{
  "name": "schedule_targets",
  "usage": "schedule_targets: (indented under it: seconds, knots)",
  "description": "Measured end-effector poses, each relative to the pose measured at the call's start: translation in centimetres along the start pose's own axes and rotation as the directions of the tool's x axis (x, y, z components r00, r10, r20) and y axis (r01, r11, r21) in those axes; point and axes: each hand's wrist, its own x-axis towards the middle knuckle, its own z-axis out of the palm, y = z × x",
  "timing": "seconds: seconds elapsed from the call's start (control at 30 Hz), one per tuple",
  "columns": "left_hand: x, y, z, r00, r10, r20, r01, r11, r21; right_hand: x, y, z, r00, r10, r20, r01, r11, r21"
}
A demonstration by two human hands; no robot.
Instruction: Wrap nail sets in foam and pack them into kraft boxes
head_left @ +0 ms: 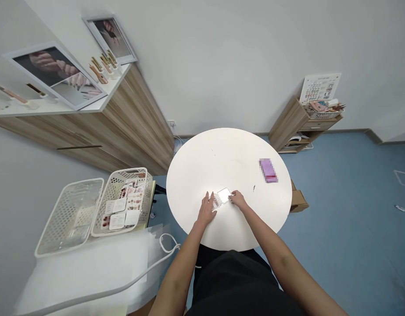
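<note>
A small clear plastic case lies unfolded near the front of the round white table. Its left half holds small pieces, possibly false nails, too small to make out fully. The right half is a square lid with a plain white face. My left hand rests at the left side of the case, fingers stretched and thumb apart, touching its edge and partly covering it. At the lid's right edge, my right hand has its fingers bent together on the rim.
A blurred purple packet lies at the table's right. To the left stands a white basket of nail cards, beside a second white basket. A cable crosses the lower left. A cardboard box sits on the floor at right.
</note>
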Motion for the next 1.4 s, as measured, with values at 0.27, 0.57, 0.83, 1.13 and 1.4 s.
schedule_targets:
  seconds: [0.27, 0.57, 0.83, 1.13, 1.4]
  knots:
    - [-0.8, 2.0, 0.8, 0.989, -0.127, -0.078, 0.113, 0.979, -0.169, 0.0, -4.4, -1.5, 0.969, -0.245, -0.038, 0.238, 0.962, -0.133]
    - [-2.3, 2.5, 1.5, 0.985, 0.007, -0.171, -0.030, 0.991, -0.127, -4.1, -1.9, 1.1, 0.797, -0.593, 0.111, 0.594, 0.739, -0.317]
    - [-3.7, 2.2, 2.3, 0.985, 0.171, -0.032, -0.166, 0.980, 0.107, -5.4, 2.7, 4.7, 0.674, -0.737, 0.050, 0.676, 0.588, -0.444]
    - [-4.1, 2.0, 2.6, 0.982, 0.186, -0.042, -0.178, 0.974, 0.141, -5.8, 3.9, 5.1, 0.667, -0.735, 0.121, 0.686, 0.543, -0.484]
    - [-4.1, 2.2, 2.3, 0.983, 0.182, -0.022, -0.176, 0.973, 0.151, -5.6, 3.3, 4.7, 0.669, -0.736, 0.105, 0.688, 0.560, -0.461]
